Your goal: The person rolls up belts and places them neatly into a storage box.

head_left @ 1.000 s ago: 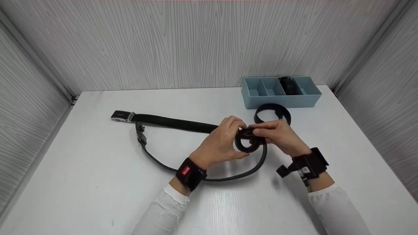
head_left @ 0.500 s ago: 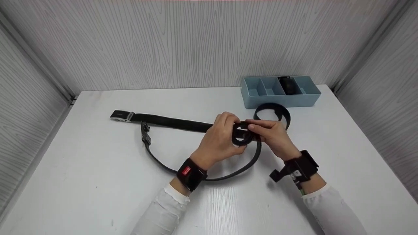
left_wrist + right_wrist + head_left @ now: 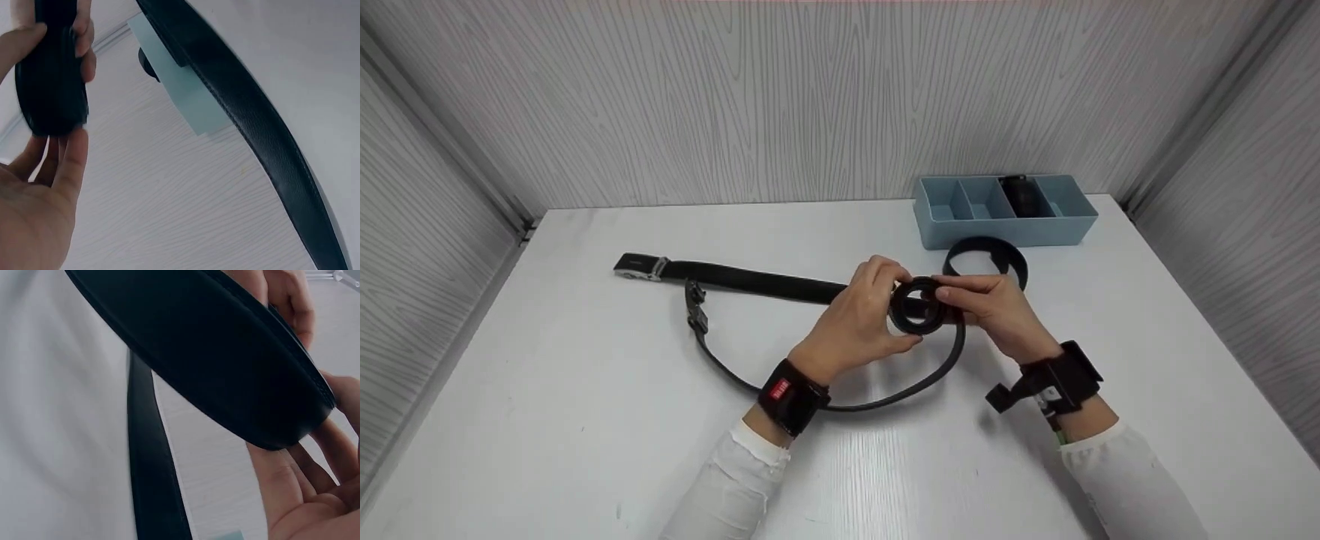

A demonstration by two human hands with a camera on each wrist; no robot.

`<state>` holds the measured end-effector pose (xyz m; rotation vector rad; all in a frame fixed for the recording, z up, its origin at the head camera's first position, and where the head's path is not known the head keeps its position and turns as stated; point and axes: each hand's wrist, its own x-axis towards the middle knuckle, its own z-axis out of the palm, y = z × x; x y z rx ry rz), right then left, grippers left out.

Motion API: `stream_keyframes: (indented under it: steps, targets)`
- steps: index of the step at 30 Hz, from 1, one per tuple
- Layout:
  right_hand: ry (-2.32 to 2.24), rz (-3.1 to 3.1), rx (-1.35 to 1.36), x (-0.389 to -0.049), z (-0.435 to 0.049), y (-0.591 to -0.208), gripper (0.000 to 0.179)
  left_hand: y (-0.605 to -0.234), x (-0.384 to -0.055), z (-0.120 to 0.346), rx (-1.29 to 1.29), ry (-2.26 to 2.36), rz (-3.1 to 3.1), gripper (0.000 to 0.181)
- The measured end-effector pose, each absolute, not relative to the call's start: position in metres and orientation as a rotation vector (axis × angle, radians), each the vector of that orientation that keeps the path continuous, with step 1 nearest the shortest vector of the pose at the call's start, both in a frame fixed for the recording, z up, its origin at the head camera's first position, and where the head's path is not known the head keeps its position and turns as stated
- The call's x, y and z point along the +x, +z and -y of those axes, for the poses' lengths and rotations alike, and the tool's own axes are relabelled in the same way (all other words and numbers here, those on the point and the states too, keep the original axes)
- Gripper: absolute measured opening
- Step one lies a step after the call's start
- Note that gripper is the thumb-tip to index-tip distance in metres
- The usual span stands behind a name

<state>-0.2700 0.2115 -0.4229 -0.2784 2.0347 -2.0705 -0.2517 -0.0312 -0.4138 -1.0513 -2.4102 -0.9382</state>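
Observation:
In the head view my left hand (image 3: pixel 855 319) holds a coiled black belt (image 3: pixel 919 328) by its outer left side, thumb below and fingers above. My right hand (image 3: pixel 994 304) pinches the coil's upper right edge between thumb and fingers. From the coil a free length of strap (image 3: pixel 911 391) swings down and left to a metal buckle (image 3: pixel 697 318). Both wrist views show the coil side on, in the left wrist view as a dark wound band (image 3: pixel 50 90) with fingers at both ends. In the right wrist view the belt's broad face (image 3: pixel 214 354) fills the top.
A second black belt (image 3: pixel 750 281) lies behind, its plate buckle (image 3: pixel 637 266) at the left; its middle is hidden by the hands. A loop of black strap (image 3: pixel 1020 262) stands before a blue divided box (image 3: pixel 997 234), which holds a dark rounded thing (image 3: pixel 1023 199).
Both hands and the coil have shifted slightly left and up. The coil now faces the head camera as a rounder ring, and the buckle end has slid a little right.

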Motion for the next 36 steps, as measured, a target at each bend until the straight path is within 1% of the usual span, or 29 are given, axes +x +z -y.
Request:
stream_keyframes:
  steps: [6,9,15,22,26,30,36]
  targets:
    - [-1.831,-2.087,-0.352,-0.272,-0.224,-0.417,0.035,-0.412,-0.249,0.032,-1.247,-0.970,2.465,0.071]
    - [-1.771,-2.090,-0.394,-0.273,-0.225,-0.417,0.035,-0.413,-0.249,0.030,-1.278,-0.959,2.470,0.072]
    - [-1.912,-2.050,-0.354,-0.270,-0.215,-0.422,0.034,-0.415,-0.250,0.028,-1.176,-0.892,2.435,0.071]
    - [-2.270,-1.871,-0.166,-0.261,-0.195,-0.428,0.031,-0.417,-0.252,0.025,-0.957,-0.855,2.338,0.070]
    - [-2.335,-1.860,-0.144,-0.257,-0.191,-0.428,0.033,-0.418,-0.252,0.025,-0.876,-0.863,2.307,0.073]
    - [-2.325,-1.906,-0.162,-0.258,-0.191,-0.428,0.032,-0.418,-0.253,0.026,-0.900,-0.891,2.337,0.076]
    - [-2.205,-1.964,-0.244,-0.264,-0.200,-0.425,0.031,-0.414,-0.253,0.032,-1.023,-0.939,2.401,0.077]
